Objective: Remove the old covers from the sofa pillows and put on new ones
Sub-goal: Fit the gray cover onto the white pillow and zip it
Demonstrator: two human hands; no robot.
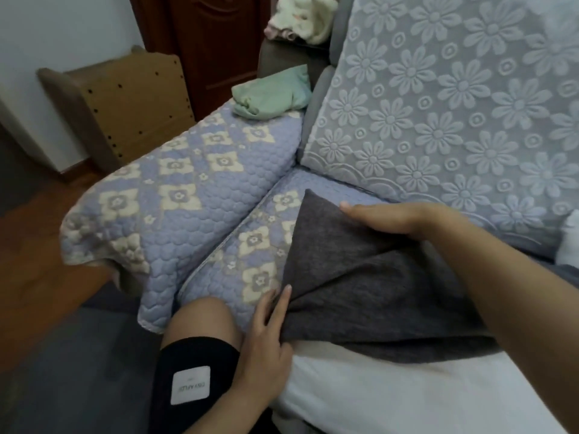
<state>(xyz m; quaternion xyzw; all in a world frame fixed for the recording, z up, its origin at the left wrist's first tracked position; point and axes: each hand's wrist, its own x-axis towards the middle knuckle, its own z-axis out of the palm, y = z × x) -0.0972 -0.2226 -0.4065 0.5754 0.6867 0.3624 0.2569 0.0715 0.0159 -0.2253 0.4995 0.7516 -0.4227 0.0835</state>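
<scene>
A dark grey pillow cover (351, 277) lies partly over a white pillow insert (391, 389) on the sofa seat in front of me. One stuffed corner of the cover points toward the sofa's armrest. My left hand (266, 343) pinches the cover's lower left edge where grey fabric meets the white insert. My right hand (388, 219) rests flat on the cover's upper edge, fingers together, pressing on it. A large part of the white insert sticks out of the cover toward me.
The sofa carries a blue quilted floral cover on its seat (260, 245) and armrest (188, 180), with a lace floral back cushion (454, 114). A folded green cloth (272, 95) lies on the armrest's far end, pale clothes (300, 20) behind. A cardboard box (125, 101) stands left. My knee (200, 321) is beside the seat.
</scene>
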